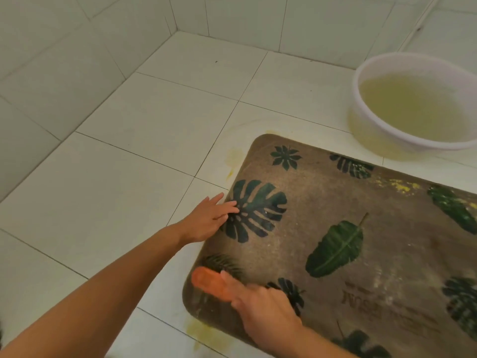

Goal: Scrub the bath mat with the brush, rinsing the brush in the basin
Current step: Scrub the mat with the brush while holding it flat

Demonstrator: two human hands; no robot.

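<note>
While the R hand (260,303) grips the orange brush (209,280), fingers curled round its rear part and index finger laid straight along its back, the brush head sits on the bath mat (322,202) at the mat's near-left corner. Bristles are underneath, not visible. The mat is brown w/ dark green leaf prints and lies flat on the white floor tiles (129,189), stretching ahead and to the right of the grip.

Ahead and a bit left of the grip, the L hand (206,220) lies flat, fingers straight, holding nothing. Its fingertips are on the big split-leaf print at the mat's left edge, w/ the wrist over bare tile.

Far ahead and right of the grip, well apart from the brush, the pale basin (371,135) stands on the floor beyond the mat's far edge, a strip of tile btwn them. It holds cloudy yellowish water (413,107).

Yellow specks (397,186) dot the mat ahead-right of the grip, and a yellow stain (233,156) marks the tile by the mat's far-left corner.
</note>
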